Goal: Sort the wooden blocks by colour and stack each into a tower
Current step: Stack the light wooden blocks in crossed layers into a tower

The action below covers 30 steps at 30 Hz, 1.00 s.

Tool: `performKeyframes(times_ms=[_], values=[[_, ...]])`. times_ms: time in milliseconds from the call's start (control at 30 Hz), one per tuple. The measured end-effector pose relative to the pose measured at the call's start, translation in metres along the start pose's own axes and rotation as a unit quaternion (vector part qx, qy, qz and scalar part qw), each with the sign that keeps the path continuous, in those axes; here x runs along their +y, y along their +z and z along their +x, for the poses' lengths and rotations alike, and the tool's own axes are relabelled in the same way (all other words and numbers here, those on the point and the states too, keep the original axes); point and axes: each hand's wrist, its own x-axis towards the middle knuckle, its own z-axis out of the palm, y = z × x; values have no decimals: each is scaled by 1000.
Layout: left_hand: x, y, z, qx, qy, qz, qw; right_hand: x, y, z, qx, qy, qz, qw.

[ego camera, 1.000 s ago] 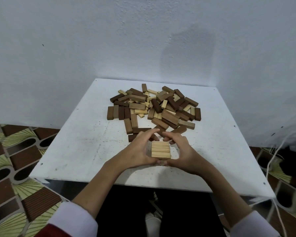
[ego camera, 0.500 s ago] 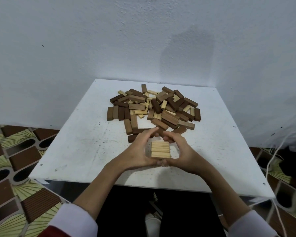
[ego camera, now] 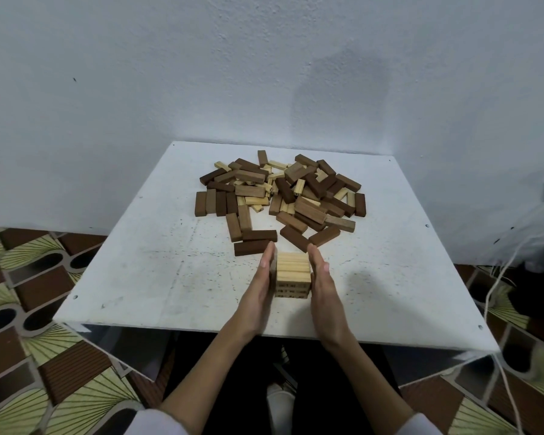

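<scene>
Left hand [ego camera: 258,287] and right hand [ego camera: 322,284], fingers straight, flank the pale stack [ego camera: 292,274], apparently pressing its sides; the mixed pile [ego camera: 280,196] lies at twelve o'clock.

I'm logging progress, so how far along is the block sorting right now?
Done: a short light tower stands near the table's front edge. In hand: the left hand and right hand, fingers straight, flank its sides, seemingly squaring it. Left: most of the job; the pile behind is unsorted, holding light and darker brown blocks, and no other tower exists.
</scene>
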Motion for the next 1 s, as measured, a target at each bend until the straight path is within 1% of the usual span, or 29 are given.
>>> performKeyframes(times_ms=[33, 100, 200, 300, 467, 600, 667, 1000], values=[[1, 0, 1, -12, 3, -23, 1000, -3, 2, -2, -6, -7, 11, 1000], [-3, -1, 2, -26, 15, -32, 999, -2, 4, -2, -11, -13, 23, 1000], [2, 2, -4, -30, -7, 20, 999, -5, 5, -3, -12, -16, 13, 1000], [2, 3, -6, -27, 2, 28, 999, -6, 6, -4, -19, -16, 7, 1000], [-1, -1, 0, -52, 6, -24, 998, -7, 4, -5, -28, -23, 8, 999], [-7, -3, 5, -58, 27, 0, 998, -8, 2, -5, -32, -29, -32, 999], [-3, 0, 4, -61, 31, 28, 997, -9, 2, -6, -32, -27, -58, 997], [-10, -2, 14, -46, 5, 117, 992, -16, 5, -12, -33, -21, -90, 995]])
